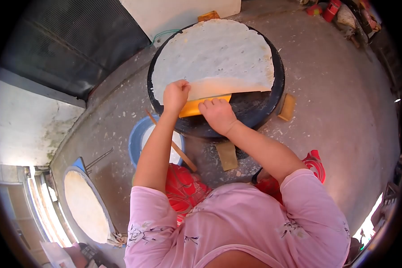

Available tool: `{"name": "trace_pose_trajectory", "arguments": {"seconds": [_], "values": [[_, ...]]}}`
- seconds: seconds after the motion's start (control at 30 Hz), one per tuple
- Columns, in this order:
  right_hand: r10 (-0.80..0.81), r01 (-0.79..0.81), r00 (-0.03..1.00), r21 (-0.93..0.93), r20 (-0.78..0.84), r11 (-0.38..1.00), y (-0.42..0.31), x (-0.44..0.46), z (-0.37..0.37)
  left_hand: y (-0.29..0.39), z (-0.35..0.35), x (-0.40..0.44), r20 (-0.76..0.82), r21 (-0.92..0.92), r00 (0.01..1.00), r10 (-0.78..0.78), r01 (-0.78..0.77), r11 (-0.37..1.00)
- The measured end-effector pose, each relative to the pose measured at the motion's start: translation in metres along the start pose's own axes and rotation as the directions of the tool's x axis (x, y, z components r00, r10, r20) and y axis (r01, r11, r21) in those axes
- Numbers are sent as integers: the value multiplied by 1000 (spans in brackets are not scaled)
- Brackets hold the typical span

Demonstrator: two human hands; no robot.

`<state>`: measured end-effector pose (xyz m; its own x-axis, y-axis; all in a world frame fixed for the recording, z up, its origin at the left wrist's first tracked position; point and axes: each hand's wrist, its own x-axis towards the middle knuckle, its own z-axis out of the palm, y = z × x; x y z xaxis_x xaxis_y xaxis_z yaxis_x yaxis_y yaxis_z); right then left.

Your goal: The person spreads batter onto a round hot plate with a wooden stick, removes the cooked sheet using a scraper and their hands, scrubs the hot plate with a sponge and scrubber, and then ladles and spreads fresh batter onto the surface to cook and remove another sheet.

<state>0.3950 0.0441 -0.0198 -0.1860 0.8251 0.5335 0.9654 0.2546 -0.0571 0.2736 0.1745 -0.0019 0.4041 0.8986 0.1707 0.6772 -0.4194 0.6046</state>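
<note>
A large thin pale crepe [214,53] covers most of a round black griddle [279,67]. Its near edge is raised, and bare dark griddle surface shows below it. My left hand [176,94] is closed at the near left part of the crepe, fingers pinched on its edge; the exact grip is partly hidden. My right hand [219,115] is wrapped over a flat yellow scraper [191,108], which lies along the crepe's near edge.
Left of the griddle stands a blue basin [135,142] of white contents, a wooden stick [183,156] across it. A round board of pale flatbread [87,205] is at lower left. Bricks [287,107] sit by the griddle; red items [331,10] lie at far right.
</note>
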Motion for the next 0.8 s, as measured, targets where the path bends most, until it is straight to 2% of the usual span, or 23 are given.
{"name": "trace_pose_trajectory", "arguments": {"seconds": [0.1, 0.17, 0.23, 0.3, 0.33, 0.4, 0.47, 0.53, 0.57, 0.63, 0.73, 0.8], "values": [[32, -29, 999, 80, -29, 996, -13, 0, -3, 9, -9, 14, -21, -45, 999, 49, -50, 998], [-116, 116, 993, 139, -5, 983, -36, -13, -5, 18, -12, 22, -38, -25, 995, 95, -96, 995], [-152, 154, 988, 120, -24, 981, -39, -12, -2, 28, -14, 26, -46, -4, 990, 135, -136, 991], [-69, 70, 997, 45, -36, 997, -21, 7, 15, 35, -16, 32, -38, 24, 979, 200, -200, 980], [-18, 18, 1000, -19, 18, 1000, -7, 17, 21, 39, -17, 34, -35, 27, 979, 199, -198, 980], [60, -63, 997, -69, -54, 996, 17, 34, 31, 49, -21, 37, -132, 49, 944, 304, -300, 953], [91, -99, 992, -106, -82, 989, 19, 38, 27, 61, -30, 40, -163, 43, 925, 344, -342, 939], [73, -73, 997, -49, 6, 996, 1, 30, 14, 70, -35, 43, -196, 36, 903, 383, -383, 923], [33, -33, 999, 13, -12, 999, -12, 20, 19, 73, -36, 43, -197, 55, 888, 415, -413, 909], [-60, 61, 995, 7, -78, 998, -20, 11, 14, 78, -38, 48, -199, 71, 870, 452, -447, 892], [38, -38, 999, -70, -14, 997, 27, 25, 32, 88, -43, 48, -192, 100, 859, 474, -463, 881], [240, -224, 969, -204, 59, 953, 66, 37, 31, 100, -53, 44, -264, 151, 777, 571, -552, 820]]}}
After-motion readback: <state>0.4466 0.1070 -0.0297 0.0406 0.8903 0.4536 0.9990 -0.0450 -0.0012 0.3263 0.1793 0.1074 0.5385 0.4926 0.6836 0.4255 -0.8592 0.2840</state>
